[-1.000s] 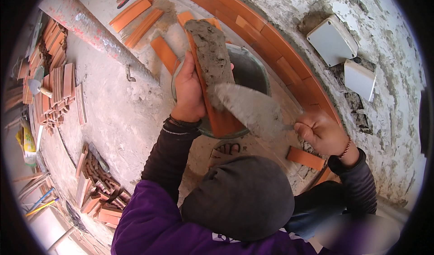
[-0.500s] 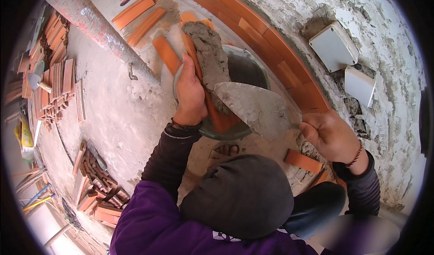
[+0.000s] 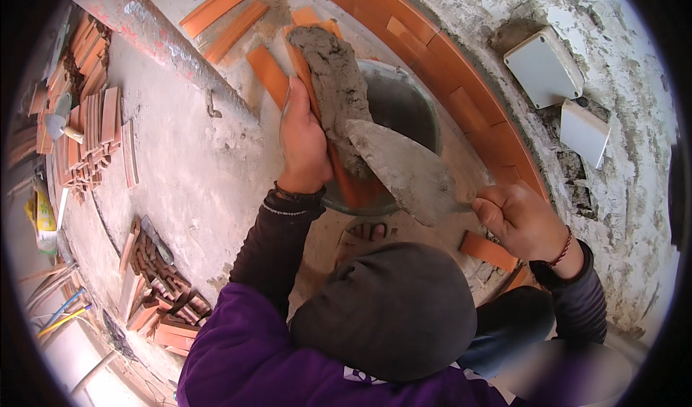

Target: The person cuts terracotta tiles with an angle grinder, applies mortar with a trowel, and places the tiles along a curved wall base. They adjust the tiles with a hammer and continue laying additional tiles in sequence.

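Note:
My left hand [image 3: 305, 146] is wrapped round a long orange clay tile [image 3: 350, 189], held tilted over a dark round bucket [image 3: 401, 100]. Thick grey mortar [image 3: 331, 72] covers much of the tile's upper face, and some orange shows bare at its near end. In my right hand [image 3: 520, 222] is the handle of a trowel, mostly hidden by the closed fingers. The broad grey-smeared trowel blade [image 3: 407, 170] points left, its tip against or just over the mortar. What lies deep in the bucket cannot be made out.
Orange tiles face the foot of the rough wall [image 3: 461, 82], below two white boxes [image 3: 544, 67]. Loose tiles [image 3: 238, 31] lie beyond the bucket. Stacked tiles [image 3: 94, 133] and a second trowel [image 3: 59, 127] are at left. A paint-spattered pole [image 3: 166, 43] slants across the upper left.
The trowel blade has shifted slightly, its tip now higher along the mortar. The tile and my left hand have risen a little. The whole view has moved slightly; both grips stay the same.

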`<state>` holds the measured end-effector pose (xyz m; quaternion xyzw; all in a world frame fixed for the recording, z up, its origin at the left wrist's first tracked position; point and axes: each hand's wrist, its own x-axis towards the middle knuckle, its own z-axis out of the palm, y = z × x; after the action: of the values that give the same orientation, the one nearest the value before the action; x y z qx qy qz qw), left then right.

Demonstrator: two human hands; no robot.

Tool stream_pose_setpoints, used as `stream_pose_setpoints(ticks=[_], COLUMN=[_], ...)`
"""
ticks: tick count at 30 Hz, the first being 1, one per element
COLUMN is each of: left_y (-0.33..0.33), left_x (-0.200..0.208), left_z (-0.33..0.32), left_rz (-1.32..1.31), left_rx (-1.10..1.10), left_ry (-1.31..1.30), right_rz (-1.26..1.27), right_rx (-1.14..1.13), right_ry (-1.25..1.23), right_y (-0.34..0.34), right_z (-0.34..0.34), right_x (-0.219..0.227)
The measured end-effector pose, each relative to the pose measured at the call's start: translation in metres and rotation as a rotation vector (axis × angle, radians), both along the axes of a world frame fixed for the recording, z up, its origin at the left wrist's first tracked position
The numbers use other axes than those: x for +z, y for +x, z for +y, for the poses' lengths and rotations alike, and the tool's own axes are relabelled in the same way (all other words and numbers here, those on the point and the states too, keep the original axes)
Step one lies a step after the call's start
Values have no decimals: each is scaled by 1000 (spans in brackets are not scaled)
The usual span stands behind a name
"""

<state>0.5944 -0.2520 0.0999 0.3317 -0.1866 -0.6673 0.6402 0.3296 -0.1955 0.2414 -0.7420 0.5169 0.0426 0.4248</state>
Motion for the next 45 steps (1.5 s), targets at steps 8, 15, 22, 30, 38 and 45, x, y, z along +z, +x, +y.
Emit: stream_pose_setpoints(ticks=[8,15,22,30,38,45], left_y=[3,17,85,92,87,85], left_x=[3,2,-31,-49,-49,-48], left_z=[-1,-3,25,56,56,58], left_rz=[46,35,273,367,454,485], left_rx=[55,10,-253,-155,-142,-130], left_ry=[38,56,16,41,40,10], right_rz=[12,-83,529,893,984,866], right_rx=[-23,-149,266,698,814,774], right_ry=[-8,-80,-599,-938,-470,-412], right_y=[1,-8,-2,95,121,114], right_z=[7,8,-44,-89,-82,-80], right_x=[0,-17,-16,-99,-109,-109])
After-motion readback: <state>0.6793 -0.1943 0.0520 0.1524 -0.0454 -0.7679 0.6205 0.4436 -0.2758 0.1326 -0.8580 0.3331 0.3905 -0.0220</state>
